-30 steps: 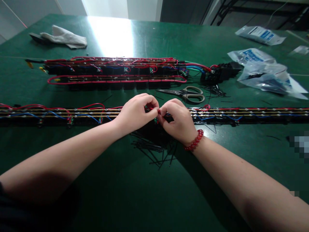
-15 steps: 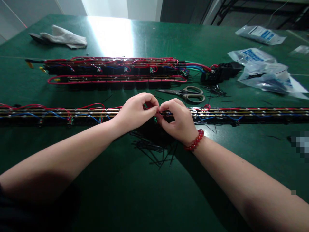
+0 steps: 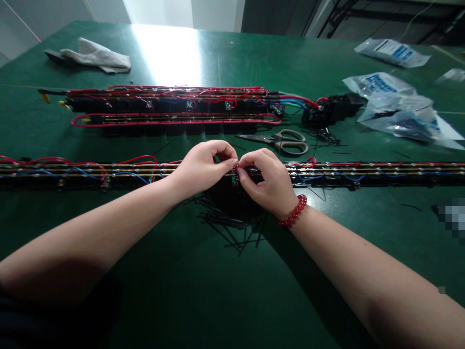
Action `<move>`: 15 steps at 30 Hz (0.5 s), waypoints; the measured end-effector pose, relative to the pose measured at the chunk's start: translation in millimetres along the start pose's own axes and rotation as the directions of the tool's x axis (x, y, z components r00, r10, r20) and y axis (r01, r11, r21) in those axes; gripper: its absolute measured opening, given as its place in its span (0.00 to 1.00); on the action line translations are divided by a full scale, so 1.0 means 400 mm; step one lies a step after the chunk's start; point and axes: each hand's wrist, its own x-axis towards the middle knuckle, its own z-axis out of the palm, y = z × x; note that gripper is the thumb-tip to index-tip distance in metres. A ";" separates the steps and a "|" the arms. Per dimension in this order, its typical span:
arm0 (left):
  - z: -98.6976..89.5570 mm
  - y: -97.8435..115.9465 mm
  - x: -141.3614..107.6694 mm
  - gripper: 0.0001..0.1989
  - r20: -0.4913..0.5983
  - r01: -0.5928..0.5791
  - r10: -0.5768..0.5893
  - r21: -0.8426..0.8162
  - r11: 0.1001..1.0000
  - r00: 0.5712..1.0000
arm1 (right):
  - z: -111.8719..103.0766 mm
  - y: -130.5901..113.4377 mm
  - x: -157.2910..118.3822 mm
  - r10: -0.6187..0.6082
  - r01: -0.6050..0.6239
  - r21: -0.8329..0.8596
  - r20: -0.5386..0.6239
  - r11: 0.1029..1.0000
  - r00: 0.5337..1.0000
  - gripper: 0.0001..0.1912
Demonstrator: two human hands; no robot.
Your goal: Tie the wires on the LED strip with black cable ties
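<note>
A long black strip (image 3: 327,175) with brass-coloured rods and red and blue wires runs across the green table. Over its middle, my left hand (image 3: 209,167) pinches thumb to forefinger on something too small to make out. My right hand (image 3: 269,182), a red bead bracelet at its wrist, is pinched too, its fingertips touching or nearly touching the left ones. A small green circuit board (image 3: 234,180) shows just below the fingertips. Thin black ties (image 3: 232,228) lie in a loose pile in front of the strip.
Beyond the hands lie scissors (image 3: 279,140) and a bundled wired assembly (image 3: 170,104) with a black connector (image 3: 332,109). Plastic bags (image 3: 403,109) rest at the right. A pale cloth (image 3: 98,55) is at the back left of the table (image 3: 163,300).
The fingertips of my right hand have risen slightly and the thumb has shifted, so more of the green board shows below. My left hand has hardly moved.
</note>
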 end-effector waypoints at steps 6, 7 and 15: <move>-0.002 0.000 0.000 0.05 0.001 0.008 -0.008 0.005 1.000 1.000 | 0.003 0.002 -0.001 0.004 -0.003 0.007 -0.017 1.000 1.000 0.04; -0.002 0.001 0.000 0.05 0.000 0.009 -0.009 0.005 1.000 1.000 | 0.003 0.003 -0.001 0.004 -0.004 0.008 -0.019 1.000 1.000 0.04; -0.002 -0.002 0.000 0.05 0.005 0.016 -0.016 -0.023 1.000 1.000 | 0.001 0.000 0.000 0.028 -0.028 0.015 -0.007 1.000 1.000 0.04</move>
